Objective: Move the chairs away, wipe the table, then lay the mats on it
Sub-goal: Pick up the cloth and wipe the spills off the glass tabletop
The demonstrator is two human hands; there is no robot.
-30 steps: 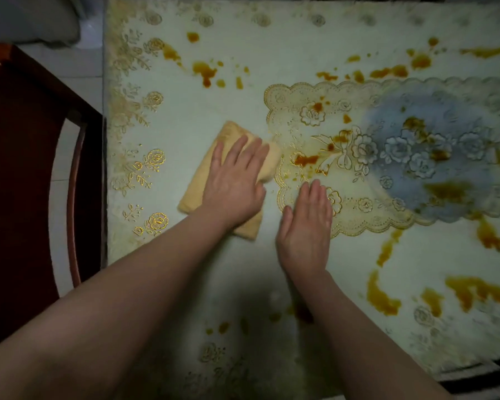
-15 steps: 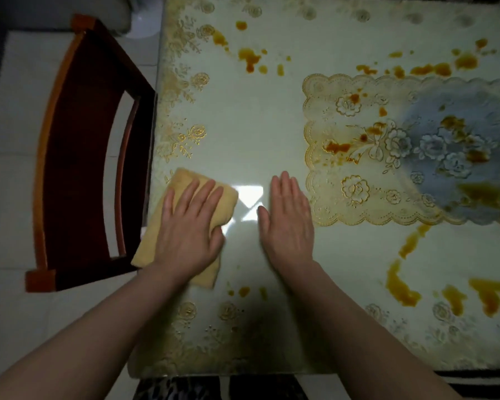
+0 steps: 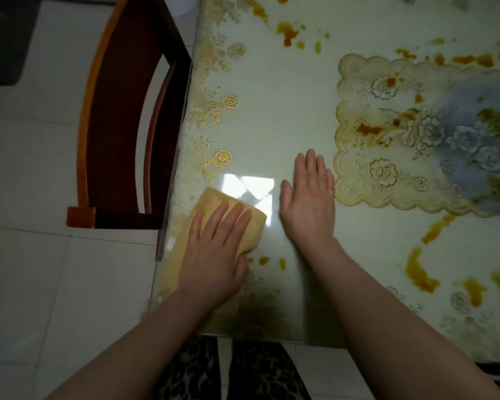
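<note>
Table (image 3: 272,116) is filling most of the frame, its glossy glass-like top showing a pale green cloth with gold embossed roses along the left border. One cloth (image 3: 214,206), yellow, soft, folded into a rough rectangle, is lying at the near-left corner of the table, reaching the left edge. Left hand (image 3: 214,249) is pressing flat on it, fingers straight and slightly spread, not curled round it. Right hand (image 3: 308,203) is resting palm-down on bare tabletop just right of the cloth, fingers straight and together, holding nothing. A bright rectangular light reflection is sitting between the two hands, just beyond the cloth. Many orange-brown stains (image 3: 422,272) are showing: small dots near the left hand's thumb, bigger smears at near right, more at the far edge. One lace-patterned mat design (image 3: 387,157) with scalloped gold edge and blue-grey rose centre is lying to the right, beyond the right hand. One chair (image 3: 119,125), dark red-brown wood with a curved back, is standing at the table's left side, touching or nearly touching the edge. Floor (image 3: 41,269) is pale square tiles. A dark mat (image 3: 6,39) is lying far left.
</note>
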